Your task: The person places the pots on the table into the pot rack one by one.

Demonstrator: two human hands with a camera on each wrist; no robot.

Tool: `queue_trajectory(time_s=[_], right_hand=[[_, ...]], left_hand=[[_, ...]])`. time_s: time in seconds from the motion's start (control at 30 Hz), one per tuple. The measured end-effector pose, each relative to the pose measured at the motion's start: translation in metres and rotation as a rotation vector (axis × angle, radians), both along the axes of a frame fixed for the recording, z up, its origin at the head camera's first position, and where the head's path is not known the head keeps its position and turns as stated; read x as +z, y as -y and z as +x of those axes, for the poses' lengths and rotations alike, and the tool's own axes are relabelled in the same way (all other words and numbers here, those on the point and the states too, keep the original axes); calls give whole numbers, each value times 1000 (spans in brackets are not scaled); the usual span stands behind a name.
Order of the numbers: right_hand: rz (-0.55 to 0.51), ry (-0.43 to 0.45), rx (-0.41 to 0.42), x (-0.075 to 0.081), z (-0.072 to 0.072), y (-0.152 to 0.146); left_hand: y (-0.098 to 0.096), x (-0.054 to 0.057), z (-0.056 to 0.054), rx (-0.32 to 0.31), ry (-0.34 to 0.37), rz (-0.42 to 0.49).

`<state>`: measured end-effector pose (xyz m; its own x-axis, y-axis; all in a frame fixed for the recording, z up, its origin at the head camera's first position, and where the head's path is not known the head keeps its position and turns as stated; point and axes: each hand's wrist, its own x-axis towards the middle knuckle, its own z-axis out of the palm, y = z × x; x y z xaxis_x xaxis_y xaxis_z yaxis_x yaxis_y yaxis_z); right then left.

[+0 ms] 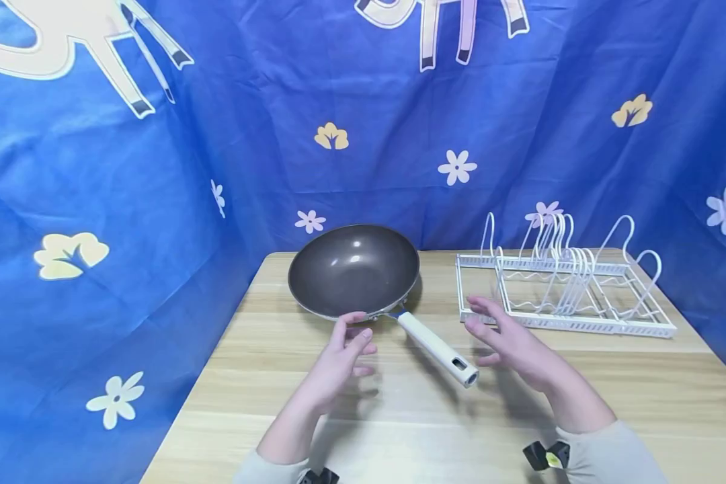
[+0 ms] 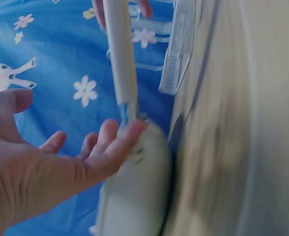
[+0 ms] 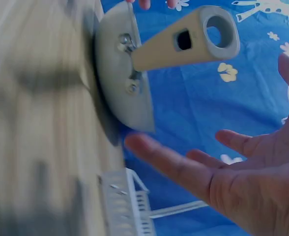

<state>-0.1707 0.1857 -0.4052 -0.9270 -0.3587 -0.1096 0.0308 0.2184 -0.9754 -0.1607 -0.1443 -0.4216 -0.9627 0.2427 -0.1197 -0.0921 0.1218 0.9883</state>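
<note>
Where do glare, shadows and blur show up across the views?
Head: bright glints inside the pan, washed-out glare on the near table, soft shadows by the handle, left hand and right hand; left wrist: table streaked with blur; right wrist: table blurred too, with dark, soft-edged shadows.

Blue cloth with printed flowers hangs behind and beside a wooden table.
</note>
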Motion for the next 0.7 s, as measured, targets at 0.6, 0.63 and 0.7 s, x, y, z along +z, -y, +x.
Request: queue_trajectory(time_s=[0.6, 0.63, 0.7], right_hand=[[-520, 489, 357, -51, -11, 14], [-536, 493, 387, -53, -11, 15], [-571, 489, 448, -56, -10, 17]], left_hand=[[-61, -29, -27, -71, 292, 345], [-63, -30, -30, -63, 306, 370], [-68, -33, -37, -45, 329, 418]])
